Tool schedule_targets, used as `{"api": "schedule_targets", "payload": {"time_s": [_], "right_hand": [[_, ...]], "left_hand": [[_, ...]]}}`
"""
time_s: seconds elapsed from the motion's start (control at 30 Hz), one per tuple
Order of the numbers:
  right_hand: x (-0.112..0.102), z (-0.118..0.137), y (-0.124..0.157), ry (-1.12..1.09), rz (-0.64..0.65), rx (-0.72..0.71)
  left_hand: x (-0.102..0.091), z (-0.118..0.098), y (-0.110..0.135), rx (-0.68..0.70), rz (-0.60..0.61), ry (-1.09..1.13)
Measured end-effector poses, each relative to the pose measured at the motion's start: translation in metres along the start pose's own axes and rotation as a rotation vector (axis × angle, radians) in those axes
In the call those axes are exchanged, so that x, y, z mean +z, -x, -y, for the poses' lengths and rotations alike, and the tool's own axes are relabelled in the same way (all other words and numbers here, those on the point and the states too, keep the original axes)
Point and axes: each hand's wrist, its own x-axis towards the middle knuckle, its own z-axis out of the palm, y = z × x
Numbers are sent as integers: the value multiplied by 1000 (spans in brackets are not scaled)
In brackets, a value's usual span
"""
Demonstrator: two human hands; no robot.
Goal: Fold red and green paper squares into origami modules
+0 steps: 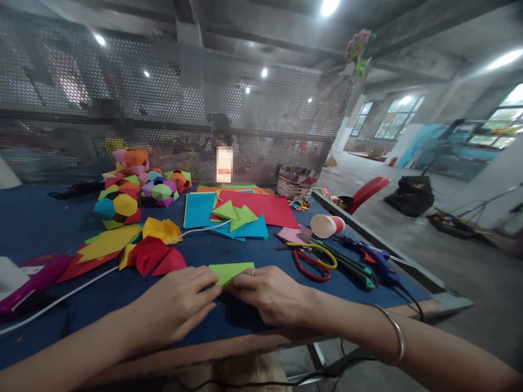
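Note:
Between my hands is a folded piece of light green paper (231, 271), just above the blue tabletop (204, 321) near its front edge. My left hand (180, 299) pinches its left side, and my right hand (272, 294), with a ring on one finger, pinches its lower right side. The fingers partly cover the paper's lower part. Left of it lie red folded pieces (157, 257) and yellow folded pieces (161, 231). Beyond it are green folded pieces (243, 216) on blue paper (257, 228).
Scissors (314, 264), a green cutter (351, 267), a blue glue gun (378, 258) and a paper cup (327, 225) lie at right. Paper balls (122, 204) are piled at back left. A woven basket (297, 182) stands at the back. A white cable (73, 291) crosses the left side.

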Motion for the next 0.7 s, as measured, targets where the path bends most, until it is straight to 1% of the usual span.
{"api": "schedule_targets", "payload": {"time_s": [0.13,0.33,0.47,0.6,0.7], "right_hand": [[1,-1,3,-22,-3,-6],[6,-8,13,-47,-29,-28],[9,-12,30,-76,-89,-3],[13,-14,49,-104,-182,29],[17,-16,55,-116,-256,51]], "left_hand": [[8,4,-7,37,-1,36],[1,3,-6,40,50,6],[-4,4,1,43,27,-19],[-13,4,8,34,-10,-26],[-19,3,11,12,-20,2]]}}
